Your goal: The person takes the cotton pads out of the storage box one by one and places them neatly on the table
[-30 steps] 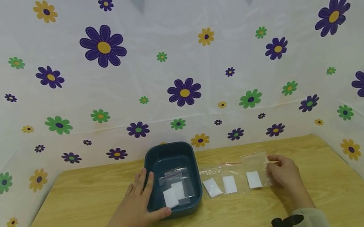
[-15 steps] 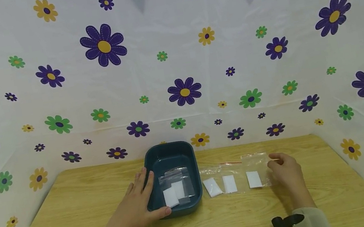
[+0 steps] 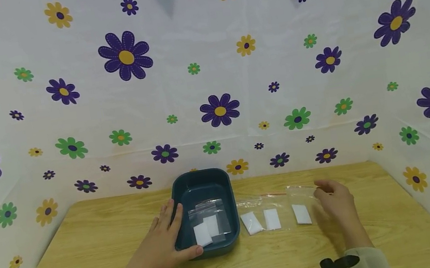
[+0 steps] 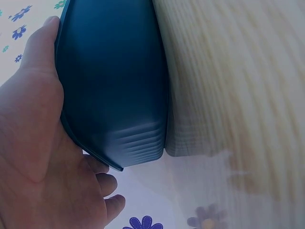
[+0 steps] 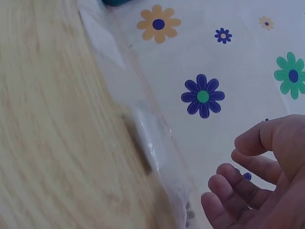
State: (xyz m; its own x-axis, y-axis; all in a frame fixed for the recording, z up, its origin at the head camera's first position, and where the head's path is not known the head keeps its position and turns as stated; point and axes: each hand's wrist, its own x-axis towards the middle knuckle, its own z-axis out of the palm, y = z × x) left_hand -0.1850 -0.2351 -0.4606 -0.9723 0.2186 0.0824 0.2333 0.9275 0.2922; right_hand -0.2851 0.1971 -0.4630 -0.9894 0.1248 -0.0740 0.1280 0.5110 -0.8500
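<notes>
A dark blue plastic basin (image 3: pixel 200 179) stands at the back of the wooden table. Two clear zip bags (image 3: pixel 219 208) with white pieces inside lie in it. My left hand (image 3: pixel 158 250) rests against its left side and front corner with fingers spread; the left wrist view shows the palm along the basin rim (image 4: pixel 62 107). To the right of the basin, several similar bags lie in a row. Beside the rightmost zip bag (image 3: pixel 301 193), with its white piece (image 3: pixel 301 214), is my right hand (image 3: pixel 336 197). Its fingers (image 5: pixel 228 191) bend loosely near the bag's raised edge (image 5: pixel 164 162).
Two more zip bags with white pieces, one white piece (image 3: pixel 251 223) near the basin and another white piece (image 3: pixel 272 219) beside it, lie between basin and right hand. A flower-printed sheet (image 3: pixel 174 89) hangs behind and at both sides of the wooden table (image 3: pixel 261 267).
The rightmost bag has turned slightly and its white piece now tilts, as my right hand shifts a little at its right edge. The left hand and basin stay in place.
</notes>
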